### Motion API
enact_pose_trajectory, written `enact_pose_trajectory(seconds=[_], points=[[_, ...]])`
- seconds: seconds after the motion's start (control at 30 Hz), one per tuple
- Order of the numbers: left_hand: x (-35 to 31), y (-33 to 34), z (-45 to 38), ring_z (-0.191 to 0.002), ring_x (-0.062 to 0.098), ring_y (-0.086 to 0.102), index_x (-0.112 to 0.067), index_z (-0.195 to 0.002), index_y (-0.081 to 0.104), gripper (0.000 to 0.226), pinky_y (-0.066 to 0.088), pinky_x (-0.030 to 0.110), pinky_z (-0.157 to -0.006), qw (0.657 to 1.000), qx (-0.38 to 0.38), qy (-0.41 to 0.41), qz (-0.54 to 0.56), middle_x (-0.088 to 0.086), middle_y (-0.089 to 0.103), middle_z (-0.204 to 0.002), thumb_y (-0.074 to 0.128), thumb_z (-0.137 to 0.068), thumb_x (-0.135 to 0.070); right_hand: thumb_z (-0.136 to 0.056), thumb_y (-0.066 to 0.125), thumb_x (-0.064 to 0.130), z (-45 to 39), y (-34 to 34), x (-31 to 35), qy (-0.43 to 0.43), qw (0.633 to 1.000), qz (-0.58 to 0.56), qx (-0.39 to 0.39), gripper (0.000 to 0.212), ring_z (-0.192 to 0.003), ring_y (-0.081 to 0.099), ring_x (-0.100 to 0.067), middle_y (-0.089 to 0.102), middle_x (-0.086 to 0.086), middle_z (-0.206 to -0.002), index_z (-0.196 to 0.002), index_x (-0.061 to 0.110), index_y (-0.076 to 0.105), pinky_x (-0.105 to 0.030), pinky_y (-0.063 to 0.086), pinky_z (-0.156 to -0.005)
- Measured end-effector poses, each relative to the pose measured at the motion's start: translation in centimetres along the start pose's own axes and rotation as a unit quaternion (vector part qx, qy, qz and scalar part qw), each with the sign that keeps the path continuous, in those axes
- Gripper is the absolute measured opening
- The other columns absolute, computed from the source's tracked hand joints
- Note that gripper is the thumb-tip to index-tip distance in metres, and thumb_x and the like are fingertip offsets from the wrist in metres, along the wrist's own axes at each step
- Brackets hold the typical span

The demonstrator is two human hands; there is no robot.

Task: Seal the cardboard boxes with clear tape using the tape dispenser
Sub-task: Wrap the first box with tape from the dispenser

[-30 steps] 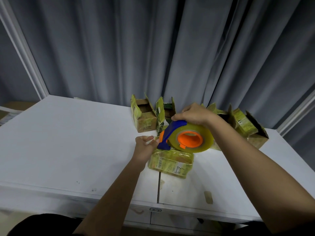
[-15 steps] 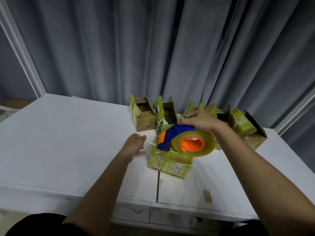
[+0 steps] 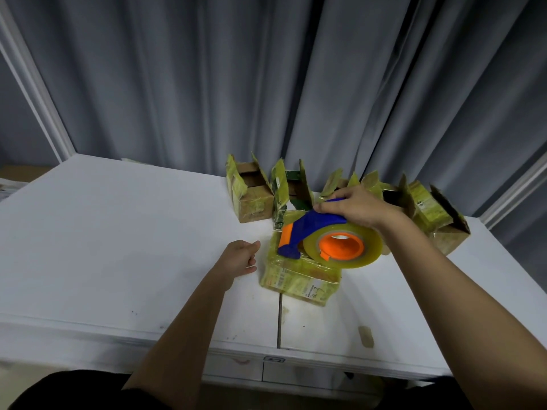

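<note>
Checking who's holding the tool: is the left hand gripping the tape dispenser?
No, the right hand grips the tape dispenser; the left hand holds nothing beside the closed box.

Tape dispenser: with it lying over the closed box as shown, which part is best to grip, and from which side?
Probably the blue handle arch of the tape dispenser, taken from above and behind, as the right hand does. The arch curves over the clear roll, so fingers can wrap it, leaving the orange front end free toward the closed box. The left hand holds nothing.
</note>
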State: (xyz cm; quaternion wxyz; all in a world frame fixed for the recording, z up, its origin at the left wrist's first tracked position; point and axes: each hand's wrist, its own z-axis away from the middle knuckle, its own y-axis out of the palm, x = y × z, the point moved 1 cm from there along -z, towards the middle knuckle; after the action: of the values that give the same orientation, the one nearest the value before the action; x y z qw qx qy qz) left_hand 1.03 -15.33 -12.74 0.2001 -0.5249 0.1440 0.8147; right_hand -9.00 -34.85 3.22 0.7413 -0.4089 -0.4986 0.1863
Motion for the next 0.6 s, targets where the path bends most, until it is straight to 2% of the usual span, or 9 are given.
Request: enact_pose_trajectory(seconds=[0.1, 0.23, 0.4, 0.5, 0.57, 0.6], points=[[0.8, 0.9, 0.1, -0.057, 0.012, 0.048, -0.013, -0.07, 0.047, 0.03, 0.051, 0.023, -0.065, 0.999, 0.019, -0.021, 0.018, 0.003, 0.048, -0.06, 0.056, -0.096, -0.026, -0.081, 0.069, 0.05, 0.2, -0.1, 0.2, 0.008, 1.0, -0.002, -0.007, 0.038, -0.084, 0.067, -0.017, 0.071, -0.003, -0.093, -0.098, 0.016, 0.073, -0.037, 0.055, -0.086], [1.8, 2.4, 0.2, -0.045, 0.007, 0.039, -0.017, -0.072, 0.048, 0.027, 0.038, 0.019, -0.046, 0.995, 0.03, -0.06, 0.08, 0.0, 0.043, -0.057, 0.059, -0.094, -0.027, -0.079, 0.071, 0.048, 0.1, 0.4, 0.2, 0.012, 1.0, -0.005, -0.017, 0.035, -0.083, 0.067, -0.017, 0.071, -0.003, -0.089, -0.093, 0.017, 0.073, -0.039, 0.056, -0.086], [2.3, 2.4, 0.3, -0.045, 0.006, 0.03, -0.03, -0.089, 0.043, 0.014, 0.022, 0.014, -0.036, 0.992, 0.022, -0.085, 0.088, -0.003, 0.041, -0.058, 0.055, -0.095, -0.029, -0.076, 0.073, 0.049, -0.1, 0.7, 0.1, 0.018, 0.999, -0.011, -0.025, 0.034, -0.084, 0.067, -0.021, 0.071, -0.004, -0.085, -0.088, 0.016, 0.072, -0.044, 0.055, -0.087], [2.9, 2.6, 0.6, -0.05, 0.009, 0.031, -0.027, -0.102, 0.044, 0.01, 0.021, 0.017, -0.036, 0.998, 0.014, -0.062, 0.014, 0.001, 0.042, -0.066, 0.046, -0.098, -0.036, -0.076, 0.073, 0.05, -0.1, 0.8, 0.2, 0.022, 0.999, -0.005, -0.027, 0.034, -0.082, 0.067, -0.02, 0.07, -0.003, -0.083, -0.084, 0.017, 0.071, -0.044, 0.055, -0.086], [3.3, 2.6, 0.6, -0.053, 0.011, 0.037, -0.019, -0.106, 0.047, 0.011, 0.028, 0.02, -0.04, 0.995, -0.023, 0.014, -0.097, 0.005, 0.047, -0.075, 0.042, -0.099, -0.025, -0.077, 0.072, 0.05, -0.1, 0.7, 0.2, 0.021, 1.0, -0.004, -0.021, 0.034, -0.081, 0.067, -0.02, 0.07, -0.002, -0.082, -0.084, 0.017, 0.071, -0.043, 0.055, -0.086], [3.3, 2.4, 0.6, -0.057, 0.012, 0.043, -0.015, -0.108, 0.05, 0.012, 0.032, 0.022, -0.046, 0.979, -0.059, 0.086, -0.175, 0.008, 0.049, -0.081, 0.043, -0.098, -0.016, -0.077, 0.071, 0.05, -0.1, 0.7, 0.2, 0.019, 1.0, -0.005, -0.021, 0.033, -0.081, 0.067, -0.019, 0.07, -0.002, -0.082, -0.083, 0.017, 0.07, -0.043, 0.056, -0.085]])
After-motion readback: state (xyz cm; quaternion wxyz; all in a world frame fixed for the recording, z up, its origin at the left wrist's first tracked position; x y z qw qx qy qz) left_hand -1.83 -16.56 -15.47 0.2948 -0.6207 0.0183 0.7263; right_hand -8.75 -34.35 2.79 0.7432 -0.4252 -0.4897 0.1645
